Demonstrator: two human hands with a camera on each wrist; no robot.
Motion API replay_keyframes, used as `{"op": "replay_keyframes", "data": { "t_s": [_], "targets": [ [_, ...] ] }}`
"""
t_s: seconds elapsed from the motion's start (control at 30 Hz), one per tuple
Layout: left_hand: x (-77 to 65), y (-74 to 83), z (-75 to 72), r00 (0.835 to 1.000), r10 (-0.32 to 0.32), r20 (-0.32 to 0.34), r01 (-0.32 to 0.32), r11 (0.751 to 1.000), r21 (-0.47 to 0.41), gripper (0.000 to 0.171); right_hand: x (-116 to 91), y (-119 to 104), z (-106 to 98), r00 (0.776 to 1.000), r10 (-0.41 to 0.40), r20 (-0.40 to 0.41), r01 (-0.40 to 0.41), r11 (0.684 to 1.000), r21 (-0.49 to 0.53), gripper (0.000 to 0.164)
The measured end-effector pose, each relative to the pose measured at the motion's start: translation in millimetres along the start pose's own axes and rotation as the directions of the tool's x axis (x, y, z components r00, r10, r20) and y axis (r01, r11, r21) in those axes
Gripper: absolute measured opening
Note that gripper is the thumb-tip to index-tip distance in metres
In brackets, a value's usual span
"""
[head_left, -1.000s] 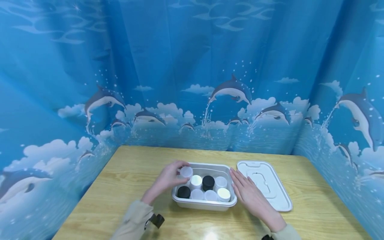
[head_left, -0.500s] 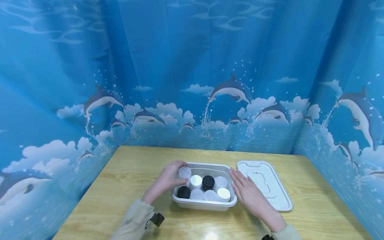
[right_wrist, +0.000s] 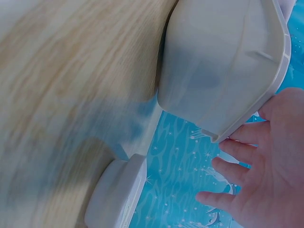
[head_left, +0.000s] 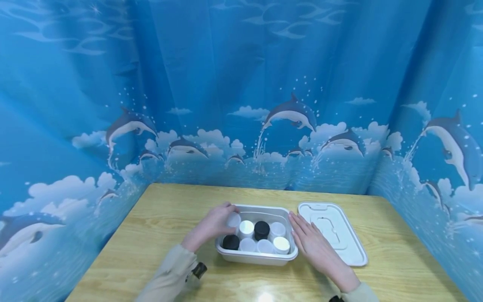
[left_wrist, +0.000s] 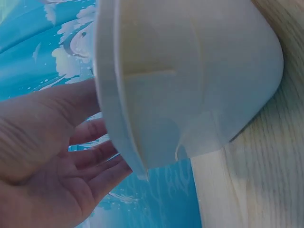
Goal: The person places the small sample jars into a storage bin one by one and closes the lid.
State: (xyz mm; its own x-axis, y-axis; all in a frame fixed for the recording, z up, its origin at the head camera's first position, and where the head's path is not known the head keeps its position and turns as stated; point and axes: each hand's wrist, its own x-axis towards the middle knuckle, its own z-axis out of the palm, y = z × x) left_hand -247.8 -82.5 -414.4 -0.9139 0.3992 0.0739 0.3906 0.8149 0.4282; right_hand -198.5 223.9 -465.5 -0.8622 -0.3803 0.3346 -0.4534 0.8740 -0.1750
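Note:
In the head view a white plastic box [head_left: 260,259] holds several small round jars with black, white and frosted lids. At its back left corner my left hand [head_left: 209,224] grips a frosted-lid jar [head_left: 234,219] between thumb and fingers. In front of that one sits a black-lidded jar [head_left: 231,242]; a bright white-lidded jar [head_left: 247,229] stands to its right. The box wall [left_wrist: 161,104] hides the left fingertips in the left wrist view. My right hand [head_left: 315,243] rests on the box's right rim with straight fingers, also visible touching the rim [right_wrist: 254,111] in the right wrist view.
A white lid [head_left: 333,233] lies flat on the wooden table [head_left: 181,201], to the right of the box and beyond the right hand. Behind the table hangs a blue curtain [head_left: 211,84] printed with dolphins.
The left hand has lowered the frosted-lid jar deeper into the back left corner of the box. The right hand and the box stay in place.

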Motion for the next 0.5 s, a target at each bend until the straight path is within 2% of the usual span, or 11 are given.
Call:
{"op": "replay_keyframes", "data": {
  "t_s": [0.27, 0.5],
  "targets": [
    [3.7, 1.5, 1.3, 0.997, 0.052, 0.049, -0.056, 0.994, 0.091, 0.048, 0.5, -0.6, -0.4, 1.0, 0.008, -0.001, -0.008, 1.0, 0.004, 0.051],
    [3.5, 3.1, 0.9, 0.994, 0.092, 0.063, -0.103, 0.974, 0.2, 0.041, 0.2, 0.1, 0.0, 1.0, 0.006, -0.003, -0.006, 1.0, -0.002, 0.051]
  ]
}}
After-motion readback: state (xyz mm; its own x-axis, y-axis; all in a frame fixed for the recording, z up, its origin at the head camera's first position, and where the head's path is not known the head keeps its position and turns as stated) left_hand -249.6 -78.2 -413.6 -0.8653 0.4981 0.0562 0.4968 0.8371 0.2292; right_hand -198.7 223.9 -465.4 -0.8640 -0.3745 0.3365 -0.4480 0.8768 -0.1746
